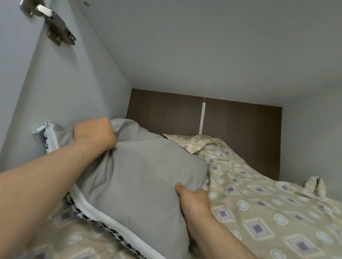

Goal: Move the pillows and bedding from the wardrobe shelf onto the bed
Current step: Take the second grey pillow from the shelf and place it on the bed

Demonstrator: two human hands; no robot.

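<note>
A grey pillow (143, 179) with a white zipped edge and a black-and-white patterned underside lies inside the wardrobe compartment, on top of beige patterned bedding (265, 211). My left hand (94, 133) grips the pillow's far left corner, fingers curled into the fabric. My right hand (193, 200) holds the pillow's right edge, thumb on top and fingers tucked under between pillow and bedding. The beige bedding fills the shelf to the right and below the pillow. The bed is out of view.
The wardrobe's pale left wall (54, 94) carries a metal door hinge (50, 20) near the top. A pale panel (201, 43) closes the compartment overhead. The brown back panel (236, 121) and the pale right wall (321, 138) enclose it.
</note>
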